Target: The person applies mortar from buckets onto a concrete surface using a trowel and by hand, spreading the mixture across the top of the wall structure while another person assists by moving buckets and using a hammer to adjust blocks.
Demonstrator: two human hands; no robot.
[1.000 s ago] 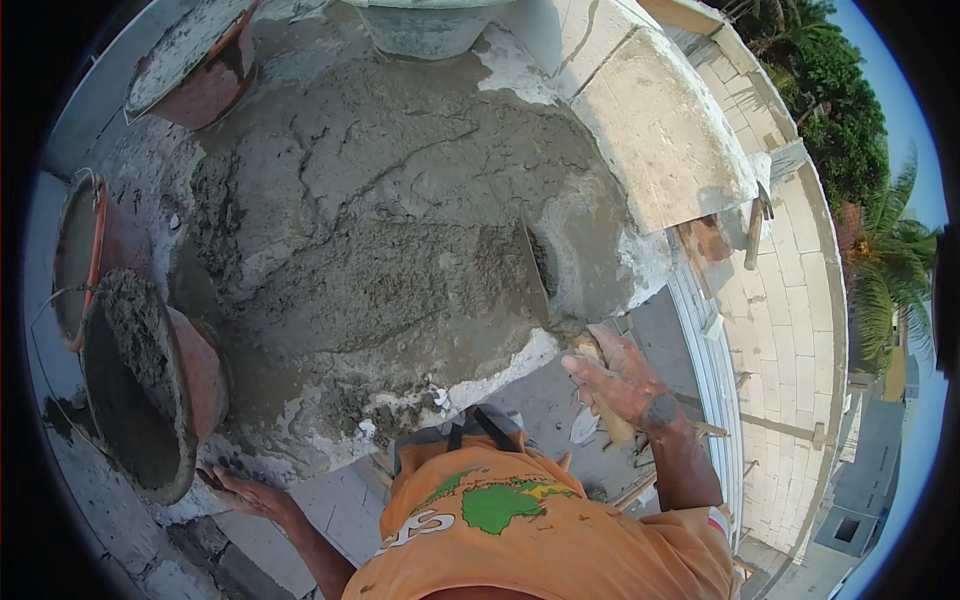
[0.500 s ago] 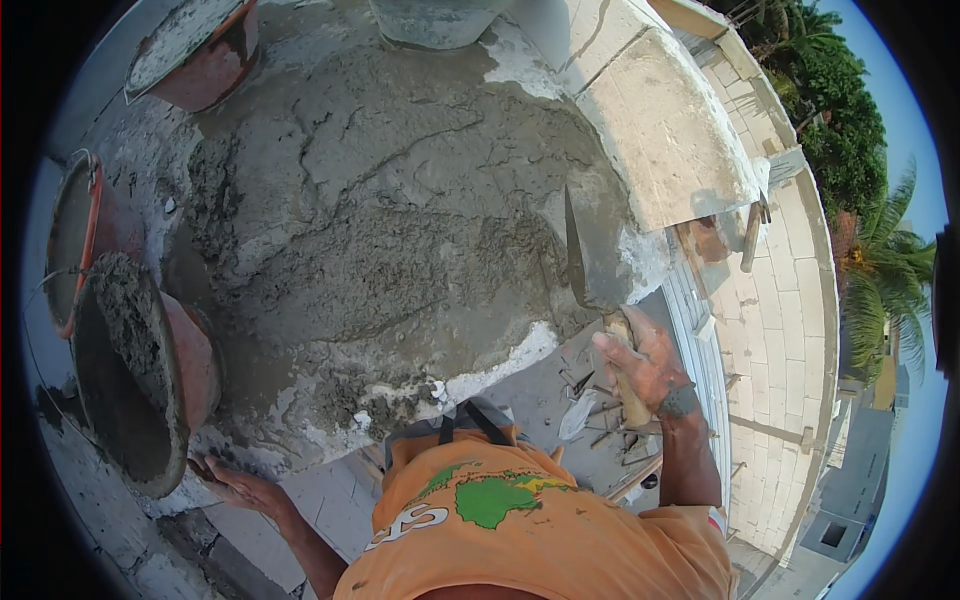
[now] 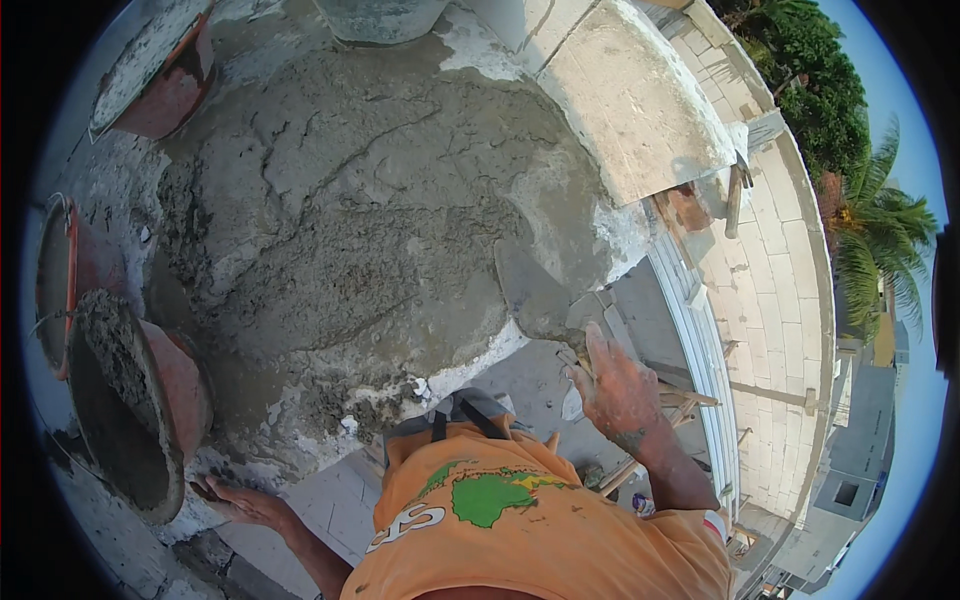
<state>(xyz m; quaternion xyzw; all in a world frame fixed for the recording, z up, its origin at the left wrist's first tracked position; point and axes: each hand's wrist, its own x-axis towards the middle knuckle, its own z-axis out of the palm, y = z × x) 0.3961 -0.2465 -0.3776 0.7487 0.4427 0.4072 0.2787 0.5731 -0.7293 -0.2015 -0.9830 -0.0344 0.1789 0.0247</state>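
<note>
My right hand (image 3: pixel 620 395) is closed round the handle of a trowel. Its grey, mortar-coated blade (image 3: pixel 535 290) lies against the near right edge of a wide spread of wet mortar (image 3: pixel 350 200). At the lower left, my left hand (image 3: pixel 245 503) has its fingers stretched out, beside the rim of a tilted bucket (image 3: pixel 178 390). Whether the fingertips touch that bucket is hard to see. Mortar clings inside the bucket, which leans with its mouth toward the left.
A second bucket with an orange rim (image 3: pixel 90 260) stands behind the tilted one. A reddish bucket (image 3: pixel 165 100) and a grey tub (image 3: pixel 385 20) sit at the far side. On the right, a hammer (image 3: pixel 735 200) hangs by a pale slab (image 3: pixel 640 105), near a curved block wall (image 3: pixel 775 290).
The trowel has moved left and nearer, its blade turning from upright to slanted across the mortar's edge. My left hand stays by the bucket. The whole view has shifted slightly.
</note>
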